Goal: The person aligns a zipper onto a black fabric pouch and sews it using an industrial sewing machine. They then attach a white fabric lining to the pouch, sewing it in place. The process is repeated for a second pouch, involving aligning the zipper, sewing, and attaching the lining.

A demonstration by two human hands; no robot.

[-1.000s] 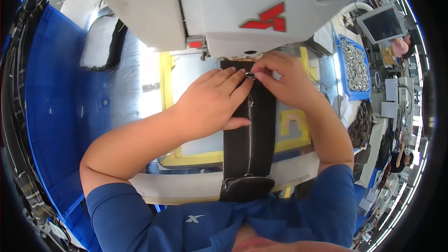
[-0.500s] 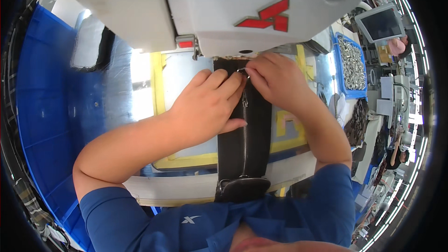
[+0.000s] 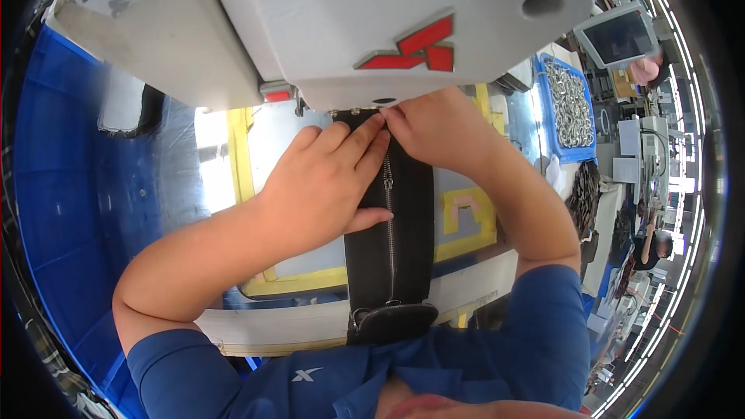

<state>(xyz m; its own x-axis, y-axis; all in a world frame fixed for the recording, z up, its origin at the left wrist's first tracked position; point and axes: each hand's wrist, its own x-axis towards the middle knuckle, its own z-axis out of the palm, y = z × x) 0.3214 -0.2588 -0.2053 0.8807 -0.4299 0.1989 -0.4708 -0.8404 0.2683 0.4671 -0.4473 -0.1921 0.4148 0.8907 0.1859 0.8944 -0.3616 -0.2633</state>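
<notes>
A long black fabric piece with a metal zipper (image 3: 389, 244) lies lengthwise in front of me, its far end under the head of a grey sewing machine (image 3: 326, 27). A rounded black flap (image 3: 394, 323) sits at its near end, close to my shirt. My left hand (image 3: 322, 174) rests flat on the piece, fingers stretched forward and thumb spread beside the zipper. Just above the thumb is the zipper's slider (image 3: 388, 184). Close under the machine head, the fingertips of my right hand (image 3: 434, 128) are pinched together at the fabric's far end, touching the left fingertips; what they hold is hidden.
Yellow tape (image 3: 466, 247) borders the machine's work plate. To the left stands a large blue bin (image 3: 58, 178), with a white and black pad (image 3: 130, 101) near it. A blue tray (image 3: 570, 154) of metal rings and a screen (image 3: 619, 35) are at the right. Other people sit farther right.
The whole view has shifted slightly. My right fingers have closed in against the left fingertips, and the small metal bit seen between them before is now hidden.
</notes>
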